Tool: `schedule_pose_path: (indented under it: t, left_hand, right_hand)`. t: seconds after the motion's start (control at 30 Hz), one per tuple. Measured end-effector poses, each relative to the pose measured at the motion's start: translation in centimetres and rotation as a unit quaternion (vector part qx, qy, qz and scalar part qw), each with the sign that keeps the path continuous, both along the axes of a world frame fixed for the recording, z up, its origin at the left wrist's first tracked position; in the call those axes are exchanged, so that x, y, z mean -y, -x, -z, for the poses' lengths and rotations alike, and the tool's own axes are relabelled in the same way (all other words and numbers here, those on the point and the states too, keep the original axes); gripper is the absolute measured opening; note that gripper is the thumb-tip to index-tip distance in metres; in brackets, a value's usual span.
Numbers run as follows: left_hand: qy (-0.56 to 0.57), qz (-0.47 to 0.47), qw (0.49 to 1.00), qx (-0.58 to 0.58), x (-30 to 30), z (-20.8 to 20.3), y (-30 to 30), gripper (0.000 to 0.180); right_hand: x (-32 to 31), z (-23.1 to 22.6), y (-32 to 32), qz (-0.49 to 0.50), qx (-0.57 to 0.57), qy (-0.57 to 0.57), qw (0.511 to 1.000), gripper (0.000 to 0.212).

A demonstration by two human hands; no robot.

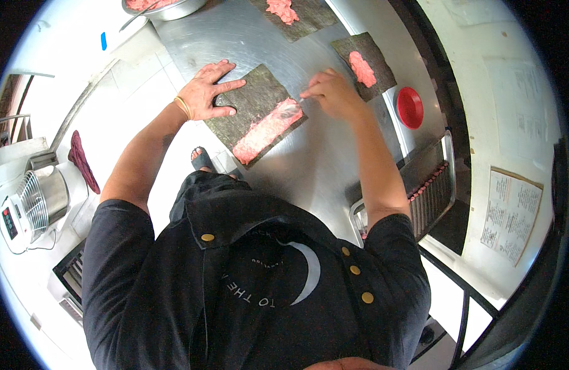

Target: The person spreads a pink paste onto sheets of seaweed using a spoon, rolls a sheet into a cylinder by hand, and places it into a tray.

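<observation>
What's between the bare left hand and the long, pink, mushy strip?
The head view shows only a bare stretch of the flat, dark-green sheet between the left hand and the pink strip.

One seaweed sheet [253,102] sits right at the left edge of the surface [192,40], with a mince strip [260,137] running along its near-right side. Left hand [207,91] is on its left side, right hand [330,92] just off its right corner. Second sheet [306,28] is toward the far end, mince lump [282,11] on top. Third sheet [361,42], same deal with a mince blob [362,69], is by the right edge, dish [410,107] just right of it. Bowl [182,11]'s at the far-left corner, tray [449,148] toward the near-right.
</observation>
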State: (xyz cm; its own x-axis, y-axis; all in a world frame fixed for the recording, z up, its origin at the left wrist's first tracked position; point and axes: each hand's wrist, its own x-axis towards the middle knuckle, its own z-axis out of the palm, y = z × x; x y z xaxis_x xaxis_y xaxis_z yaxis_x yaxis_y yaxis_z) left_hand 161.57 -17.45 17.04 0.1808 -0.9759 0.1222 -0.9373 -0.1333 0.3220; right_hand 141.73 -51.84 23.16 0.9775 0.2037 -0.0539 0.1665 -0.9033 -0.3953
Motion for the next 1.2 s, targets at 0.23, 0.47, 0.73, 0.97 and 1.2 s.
schedule_pose_path:
  t: [0.23,0.47,0.73,0.97,1.2]
  left_hand:
    - [0.008,-0.002,1.0,0.004,0.0,0.0,0.0,0.078]
    - [0.003,0.001,1.0,0.01,0.2,-0.3,-0.2,0.08]
    - [0.011,-0.001,1.0,0.003,0.1,-0.2,0.0,0.08]
    - [0.018,0.002,1.0,-0.01,-0.1,-0.1,0.0,0.079]
    - [0.022,0.01,1.0,0.005,0.2,0.0,0.0,0.077]
  right_hand:
    - [-0.5,-1.2,0.5,0.007,0.003,0.007,1.0,0.026]
    - [0.9,-0.1,2.1,0.029,0.002,-0.007,1.0,0.024]
    - [1.1,-0.1,0.6,0.043,0.01,-0.012,0.999,0.022]
    - [2.7,-0.7,5.1,0.093,0.04,0.006,0.995,0.02]
    - [-0.3,2.2,5.6,0.161,0.036,-0.032,0.986,0.023]
